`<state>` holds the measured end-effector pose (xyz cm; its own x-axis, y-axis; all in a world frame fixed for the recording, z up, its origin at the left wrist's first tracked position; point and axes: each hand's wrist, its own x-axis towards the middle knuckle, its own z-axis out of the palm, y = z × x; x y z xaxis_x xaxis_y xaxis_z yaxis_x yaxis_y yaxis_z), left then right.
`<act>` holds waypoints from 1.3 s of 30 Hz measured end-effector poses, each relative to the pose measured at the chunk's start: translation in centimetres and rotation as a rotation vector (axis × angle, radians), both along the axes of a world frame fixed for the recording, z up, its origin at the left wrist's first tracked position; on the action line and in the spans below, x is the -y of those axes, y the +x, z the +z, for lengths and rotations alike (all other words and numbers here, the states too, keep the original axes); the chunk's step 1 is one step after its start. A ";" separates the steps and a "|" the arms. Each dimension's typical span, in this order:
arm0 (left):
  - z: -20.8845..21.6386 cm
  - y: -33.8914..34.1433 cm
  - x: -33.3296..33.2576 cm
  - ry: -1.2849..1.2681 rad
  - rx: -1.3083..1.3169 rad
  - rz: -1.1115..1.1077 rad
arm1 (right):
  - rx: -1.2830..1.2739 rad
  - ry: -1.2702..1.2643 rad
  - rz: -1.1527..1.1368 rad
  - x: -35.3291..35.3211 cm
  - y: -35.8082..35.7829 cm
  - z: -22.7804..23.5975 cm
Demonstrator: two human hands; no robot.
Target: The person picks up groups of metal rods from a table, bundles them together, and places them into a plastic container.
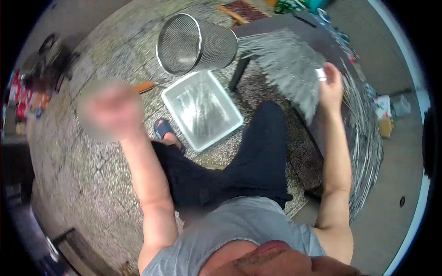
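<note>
My left hand (113, 110) is raised at the left over the paved floor, and a blur hides its fingers. Right beside it shows an orange handle (145, 87); whether the hand grips it I cannot tell. My right hand (332, 92) is over the dark table on the right, its fingers curled at a small white thing (321, 74). Under and around that hand, thin grey strips (290, 64) are spread in a fan across the table. More long strips (363, 152) hang along the table's right side.
A white plastic tub (202, 112) is on the floor before my knees. Beyond it a metal mesh basket (216, 43) is tilted, its mouth toward the left. My sandalled foot (165, 131) is left of the tub. A slatted wooden piece (244, 10) lies at the back.
</note>
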<state>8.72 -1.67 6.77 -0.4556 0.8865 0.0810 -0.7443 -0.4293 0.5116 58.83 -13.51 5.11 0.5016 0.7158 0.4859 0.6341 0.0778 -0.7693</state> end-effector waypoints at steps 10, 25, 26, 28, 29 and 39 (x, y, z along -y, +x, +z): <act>16.9 20.1 3.8 0.442 -0.100 -0.506 | 0.176 -0.017 -0.230 14.4 -2.3 -2.1; 14.4 48.3 11.8 0.378 -0.716 -0.757 | 0.204 -0.107 -0.495 19.5 1.5 -4.8; 14.4 48.6 12.2 0.397 -0.725 -0.712 | 0.125 -0.103 -0.484 19.1 1.4 -5.1; 13.9 49.6 12.4 0.472 -0.638 -0.711 | 0.058 -0.178 -0.441 19.0 1.8 -5.4; 13.7 49.8 12.5 0.500 -0.640 -0.753 | 0.050 -0.183 -0.438 19.0 2.0 -5.9; 2.7 37.9 9.5 0.859 -0.656 -0.055 | 0.290 -0.371 -0.433 20.7 3.1 -8.8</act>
<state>46.61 -11.22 9.44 -0.0585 0.4352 0.8984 -0.4642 -0.8086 0.3615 61.91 -34.17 -3.72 0.6684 0.6243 0.4044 0.7350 -0.4707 -0.4880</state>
